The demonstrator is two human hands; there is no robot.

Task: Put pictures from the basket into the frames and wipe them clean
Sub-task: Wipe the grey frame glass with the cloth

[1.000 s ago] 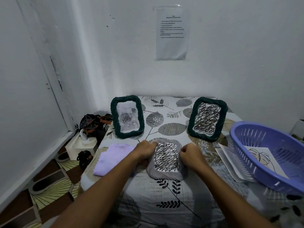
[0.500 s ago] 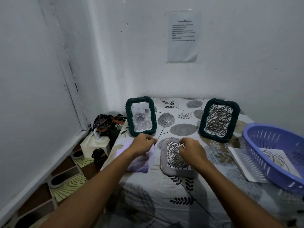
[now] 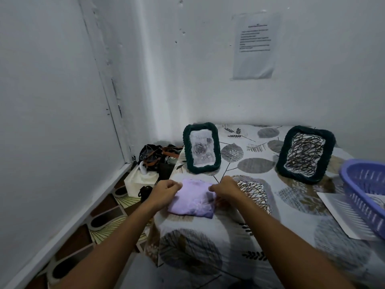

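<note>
Leaf-print cloth covers the table [image 3: 281,243], whose left edge drops to patterned floor at 9 o'clock, with bare cloth at 6 o'clock between my forearms. My left hand [image 3: 165,191] pinches the left edge of the purple rag [image 3: 192,200]; my right hand [image 3: 226,189] pinches its right edge, fingers curled. Just right of the rag, at 3 o'clock, a grey frame [image 3: 257,193] lies flat holding a scribble picture, partly under my right wrist. Farther right, at the table's right edge, the basket [image 3: 366,190] sits on a loose sheet [image 3: 341,215]; its contents are barely visible. At 12 o'clock a green frame [image 3: 201,148] with a rose picture stands upright; at 1 o'clock a second green frame [image 3: 306,153] shows scribbles. Walls close behind.
</note>
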